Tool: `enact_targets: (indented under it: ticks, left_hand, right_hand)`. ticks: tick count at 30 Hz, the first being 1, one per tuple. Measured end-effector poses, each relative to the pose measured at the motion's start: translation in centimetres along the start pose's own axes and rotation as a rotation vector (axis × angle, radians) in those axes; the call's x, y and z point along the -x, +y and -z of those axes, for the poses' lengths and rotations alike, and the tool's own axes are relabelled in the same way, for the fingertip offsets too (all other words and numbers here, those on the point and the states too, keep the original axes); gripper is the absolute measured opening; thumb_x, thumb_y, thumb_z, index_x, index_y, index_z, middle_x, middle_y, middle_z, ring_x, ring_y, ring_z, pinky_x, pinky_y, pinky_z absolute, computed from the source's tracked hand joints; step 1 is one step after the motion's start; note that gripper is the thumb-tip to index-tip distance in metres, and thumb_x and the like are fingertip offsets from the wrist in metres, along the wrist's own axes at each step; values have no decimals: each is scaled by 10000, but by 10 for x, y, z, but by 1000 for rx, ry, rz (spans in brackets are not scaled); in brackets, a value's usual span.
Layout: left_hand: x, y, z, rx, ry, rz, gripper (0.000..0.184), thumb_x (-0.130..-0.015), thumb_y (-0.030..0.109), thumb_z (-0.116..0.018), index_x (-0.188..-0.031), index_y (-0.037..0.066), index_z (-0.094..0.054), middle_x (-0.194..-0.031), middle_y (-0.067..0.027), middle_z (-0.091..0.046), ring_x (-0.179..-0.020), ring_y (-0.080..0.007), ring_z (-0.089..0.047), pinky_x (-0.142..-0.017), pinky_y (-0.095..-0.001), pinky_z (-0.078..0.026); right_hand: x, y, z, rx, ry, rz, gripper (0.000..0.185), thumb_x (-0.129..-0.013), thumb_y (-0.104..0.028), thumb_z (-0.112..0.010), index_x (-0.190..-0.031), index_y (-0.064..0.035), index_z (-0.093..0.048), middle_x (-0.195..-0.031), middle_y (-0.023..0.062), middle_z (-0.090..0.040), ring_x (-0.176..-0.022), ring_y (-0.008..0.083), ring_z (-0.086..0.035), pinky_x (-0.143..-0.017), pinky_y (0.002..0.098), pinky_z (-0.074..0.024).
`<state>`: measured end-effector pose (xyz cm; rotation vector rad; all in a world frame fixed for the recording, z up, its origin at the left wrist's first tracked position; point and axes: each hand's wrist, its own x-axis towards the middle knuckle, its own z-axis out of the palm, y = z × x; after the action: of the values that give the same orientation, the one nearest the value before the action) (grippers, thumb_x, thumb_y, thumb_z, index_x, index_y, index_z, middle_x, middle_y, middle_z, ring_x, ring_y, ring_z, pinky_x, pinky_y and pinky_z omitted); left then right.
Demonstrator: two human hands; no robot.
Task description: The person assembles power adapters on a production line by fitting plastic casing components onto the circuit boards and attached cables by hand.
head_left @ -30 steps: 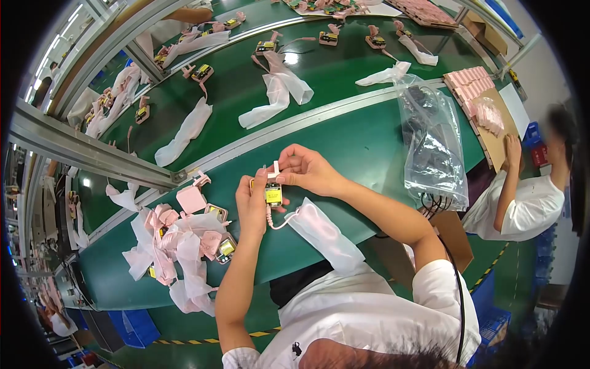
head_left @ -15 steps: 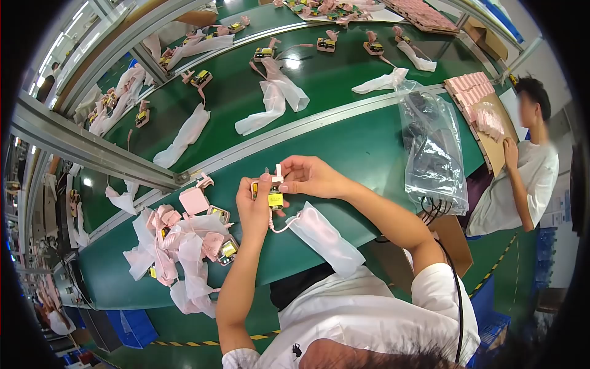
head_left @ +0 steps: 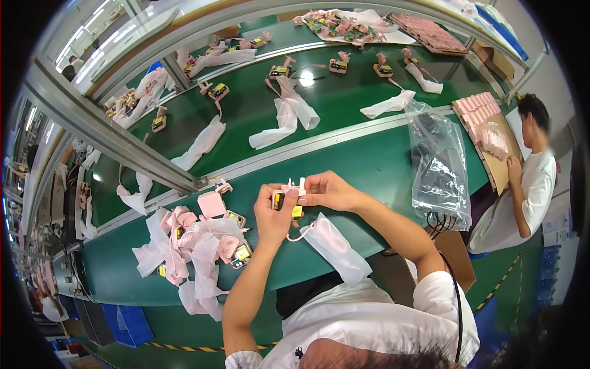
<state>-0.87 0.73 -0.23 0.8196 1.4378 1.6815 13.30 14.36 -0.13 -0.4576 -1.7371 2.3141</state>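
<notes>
My left hand (head_left: 274,212) is closed around a small pink charger unit (head_left: 297,212) with a yellow-wrapped part showing, above the green work surface. The fingers of my right hand (head_left: 329,192) pinch the pale pronged plug piece (head_left: 301,186) at the unit's top. A pink cord runs down from the unit to a white sleeve (head_left: 337,247) lying by the front edge. Left of my hands is a pile of pink units and white sleeves (head_left: 200,249), with a pink square cover (head_left: 212,204) at its upper side.
Beyond a metal rail (head_left: 344,133), several units with sleeves lie on the green belt (head_left: 344,92). A clear bag with black cables (head_left: 437,166) lies at the right. Past it, a person (head_left: 528,184) stands by a cardboard tray (head_left: 499,166) of pink parts. A metal post crosses at left.
The whole view has shifted, so the bench appears lower and further right. My hands still hold the unit. The person at the right has raised their head and moved a little.
</notes>
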Motion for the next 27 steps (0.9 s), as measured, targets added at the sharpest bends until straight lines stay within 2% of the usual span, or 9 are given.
enact_targets:
  ticks: [4, 5, 8, 10, 16, 20, 22, 26, 27]
  left_hand:
    - [0, 1, -3, 126, 15, 22, 356, -942, 280, -753, -1017, 9, -536, -819, -105, -670, -605, -156, -694, -419, -255, -520]
    - [0, 3, -1, 118, -4, 52, 392, -943, 296, -751, -1064, -3, -528, -878, -96, -672, -684, -160, -697, -525, -267, -562]
    - [-6, -14, 4, -48, 83, -233, 421, -952, 300, -736, -1120, -17, -515, -1065, -119, -650, -823, -172, -682, -679, -278, -572]
    - [-10, -13, 7, -149, 126, -458, 412, -918, 234, -750, -1149, -13, -513, -1266, -176, -537, -976, -207, -617, -767, -293, -533]
    - [1, 2, 5, -488, 335, -913, 337, -808, 82, -726, -1053, 18, -503, -1175, -196, -547, -1036, -329, -546, -924, -429, -461]
    - [0, 3, 0, -527, 306, -935, 317, -749, 54, -765, -990, 23, -561, -1070, -186, -614, -932, -352, -601, -809, -422, -499]
    - [-2, 1, 0, -506, 240, -898, 277, -751, 29, -758, -957, 29, -572, -1039, -162, -625, -899, -342, -613, -770, -409, -508]
    - [-2, 0, -3, -539, 219, -893, 238, -749, 2, -741, -918, 35, -577, -1007, -145, -634, -867, -330, -630, -736, -401, -520]
    - [-2, 0, -3, -550, 206, -903, 231, -748, -4, -735, -910, 33, -575, -999, -148, -636, -857, -331, -634, -730, -399, -526]
  right_hand:
    - [-1, -1, 4, 11, 4, 9, 190, -922, -87, -764, -1043, 25, -671, -992, 52, -728, -917, 106, -675, -843, 264, -541]
    - [-2, -4, 4, 16, 10, 15, 184, -919, -82, -765, -1038, 22, -671, -992, 52, -729, -915, 107, -676, -840, 265, -543]
    - [-9, -24, 4, 128, 82, 73, 187, -917, -73, -763, -1060, 12, -676, -996, 64, -736, -898, 120, -691, -836, 283, -561]
    - [-15, -45, 9, 92, 138, 146, 198, -924, -92, -758, -1067, 19, -678, -994, 67, -737, -904, 124, -693, -833, 293, -568]
    - [-58, -120, 16, 146, 552, 557, 246, -929, -153, -768, -1045, 40, -668, -949, 78, -729, -847, 129, -691, -820, 278, -554]
    - [-91, -149, -2, -21, 725, 904, 243, -946, -145, -750, -1048, 49, -645, -964, 108, -721, -849, 153, -708, -815, 274, -568]
    - [-121, -144, 0, -114, 708, 896, 268, -943, -157, -756, -1059, 53, -637, -956, 108, -719, -838, 153, -707, -802, 270, -568]
    - [-189, -109, 10, -60, 631, 600, 309, -910, -197, -777, -1070, 49, -678, -966, 115, -724, -849, 159, -708, -805, 257, -567]
    - [-212, -94, 16, 11, 683, 535, 342, -875, -241, -809, -1005, 50, -686, -894, 96, -720, -789, 139, -696, -738, 255, -564]
